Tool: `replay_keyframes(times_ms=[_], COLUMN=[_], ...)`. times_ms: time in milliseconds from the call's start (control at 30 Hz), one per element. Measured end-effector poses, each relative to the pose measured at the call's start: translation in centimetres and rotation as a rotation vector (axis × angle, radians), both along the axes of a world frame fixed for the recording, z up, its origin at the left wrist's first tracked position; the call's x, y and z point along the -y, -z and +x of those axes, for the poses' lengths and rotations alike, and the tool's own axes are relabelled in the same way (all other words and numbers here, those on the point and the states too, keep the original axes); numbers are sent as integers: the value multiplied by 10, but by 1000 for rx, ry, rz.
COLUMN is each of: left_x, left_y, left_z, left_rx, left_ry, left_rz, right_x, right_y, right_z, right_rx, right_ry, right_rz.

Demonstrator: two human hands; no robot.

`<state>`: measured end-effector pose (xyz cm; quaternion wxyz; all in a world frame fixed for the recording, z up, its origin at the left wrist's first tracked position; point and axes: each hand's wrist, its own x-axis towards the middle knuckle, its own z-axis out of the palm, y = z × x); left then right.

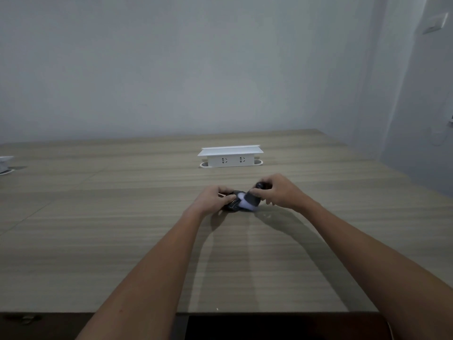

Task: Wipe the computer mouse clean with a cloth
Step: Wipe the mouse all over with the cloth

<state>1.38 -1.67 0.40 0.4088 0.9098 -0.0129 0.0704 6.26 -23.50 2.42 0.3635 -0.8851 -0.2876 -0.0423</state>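
Note:
A black computer mouse (231, 205) lies on the wooden table (122, 229), a little past its middle. My left hand (212, 198) grips the mouse from the left side, fingers curled round it. My right hand (278, 192) pinches a grey and white cloth (248, 201) and presses it against the mouse's right side. The cloth covers part of the mouse. A dark lump (261, 185) shows under my right fingers; I cannot tell whether it belongs to the cloth.
A white pop-up socket box (230, 157) stands in the table behind the hands. Another white fitting (5, 163) sits at the far left edge. A wall runs along the back, and the table's front edge is close to me.

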Motion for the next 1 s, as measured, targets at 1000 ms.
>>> replay_keyframes(times_ms=[1000], left_x=[-3], left_y=[1], left_z=[11], left_rx=[0], left_ry=[7], left_rz=[19], right_x=[-8], right_y=[2], right_z=[11], right_rx=[203], right_ry=[124], right_rz=[-64])
